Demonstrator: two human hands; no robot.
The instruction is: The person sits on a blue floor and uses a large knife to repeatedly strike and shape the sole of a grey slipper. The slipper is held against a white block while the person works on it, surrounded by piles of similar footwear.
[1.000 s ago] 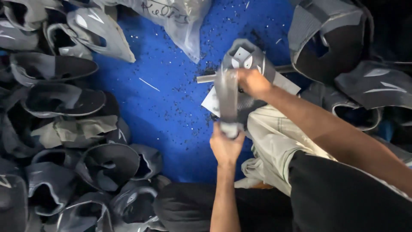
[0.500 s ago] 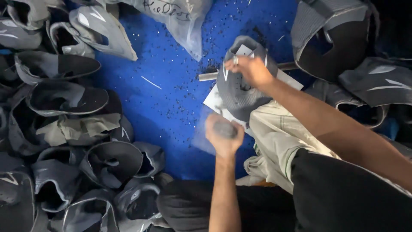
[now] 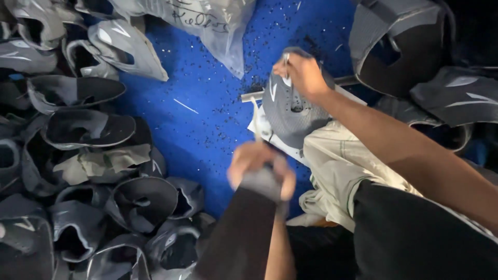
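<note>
My right hand grips the top edge of a grey shoe upper that rests on my knee, over white paper. My left hand is blurred, low in the middle, and closed on a dark flat strip that runs down toward the bottom edge. A thin pale thread hangs between the upper and my left hand.
Several grey shoe uppers lie piled on the left and at the lower left. More uppers are stacked at the top right. A clear plastic bag lies at the top on the blue mat, beside a metal bar.
My left hand has pulled the dark strip away from the upper, down and to the left. My right hand stays on the upper, which now sits lower on my knee.
</note>
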